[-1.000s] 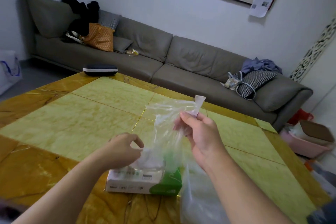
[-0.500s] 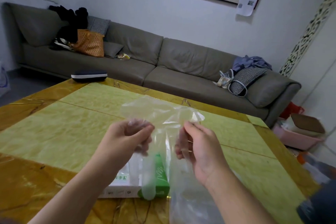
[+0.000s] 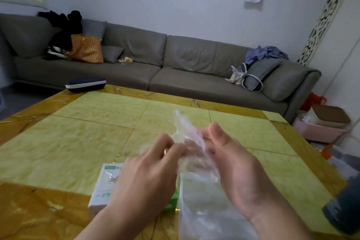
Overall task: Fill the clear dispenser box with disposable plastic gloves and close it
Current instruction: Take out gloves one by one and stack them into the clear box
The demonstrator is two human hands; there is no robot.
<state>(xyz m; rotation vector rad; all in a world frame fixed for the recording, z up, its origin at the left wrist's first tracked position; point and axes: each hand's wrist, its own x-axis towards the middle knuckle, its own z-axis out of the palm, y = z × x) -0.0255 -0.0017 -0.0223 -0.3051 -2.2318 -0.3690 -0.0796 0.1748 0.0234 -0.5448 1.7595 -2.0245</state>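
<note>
A thin clear plastic glove (image 3: 187,142) is bunched up between my two hands above the table. My left hand (image 3: 150,173) pinches it from the left with thumb and fingertips. On the right, my right hand (image 3: 233,163) holds it with curled fingers. Under my left hand lies a white and green glove carton (image 3: 105,185), partly hidden. A clear plastic bag or sheet (image 3: 204,210) lies on the table below my right wrist. I cannot make out a clear dispenser box.
The yellow and amber marble table (image 3: 78,142) fills the foreground. A dark flat case (image 3: 85,84) sits at its far left edge. Behind stands a grey sofa (image 3: 175,64) with bags and cushions. A pink bin (image 3: 319,130) and clutter sit at the right.
The glove, held spread out between both hands half a second ago, is now gathered into a crumpled bunch. Both hands have come closer together, and the view has tilted slightly.
</note>
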